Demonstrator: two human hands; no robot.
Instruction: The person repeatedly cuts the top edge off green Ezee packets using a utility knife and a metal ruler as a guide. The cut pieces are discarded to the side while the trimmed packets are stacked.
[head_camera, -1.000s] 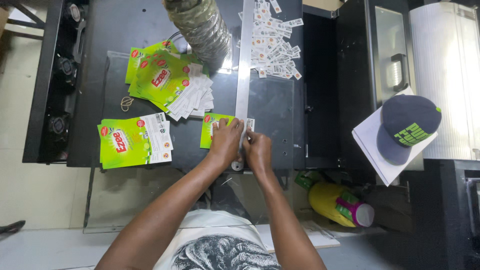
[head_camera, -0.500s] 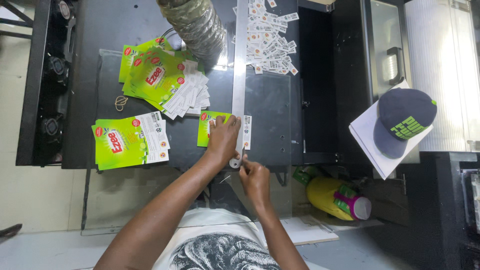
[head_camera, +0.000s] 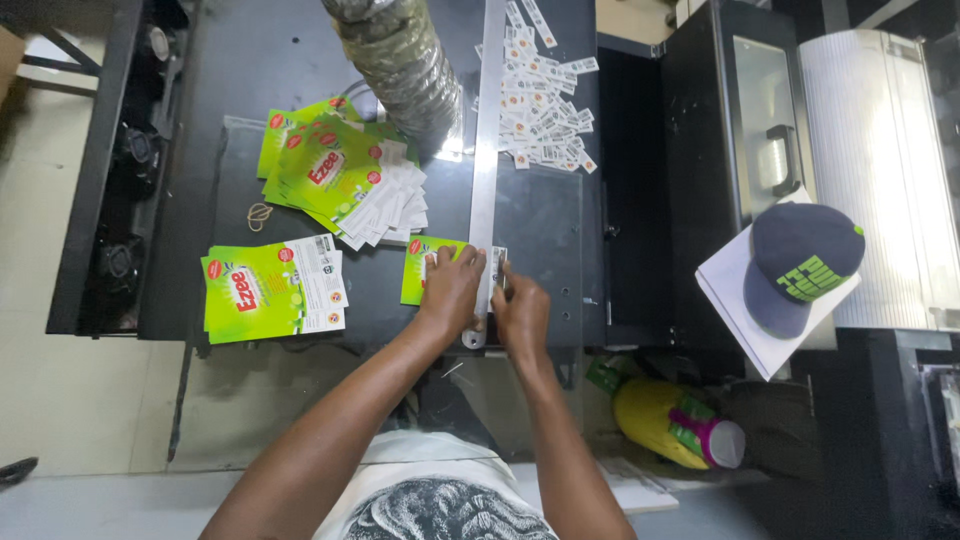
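While the dark worktable (head_camera: 300, 150) is filling most of the view, a black machine cabinet (head_camera: 700, 200) is standing along its right edge, with a pale ribbed panel (head_camera: 880, 170) lying further right. A silvery flexible duct (head_camera: 395, 60) is hanging over the far middle of the table. A long metal ruler (head_camera: 488, 130) is running from the far edge toward the near edge. Right of the cabinet, a navy cap (head_camera: 795, 265) with green lettering is sitting on a white sheet (head_camera: 730, 290). A yellow bottle (head_camera: 665, 425) is lying low at the near right. On the table's left, a near stack of green packets (head_camera: 270, 288) is lying apart from a fanned pile of green packets (head_camera: 335, 175) farther back. Small white cut strips (head_camera: 540, 110) are lying scattered at the far right of the ruler. The left hand (head_camera: 452, 290) is pressing flat, fingers spread, on a single green packet (head_camera: 425, 268) tucked under the ruler's near end. The right hand (head_camera: 520, 310), just beside it, is curling its fingers against the packet's white end at the ruler's right edge; whether it is pinching anything cannot be told.
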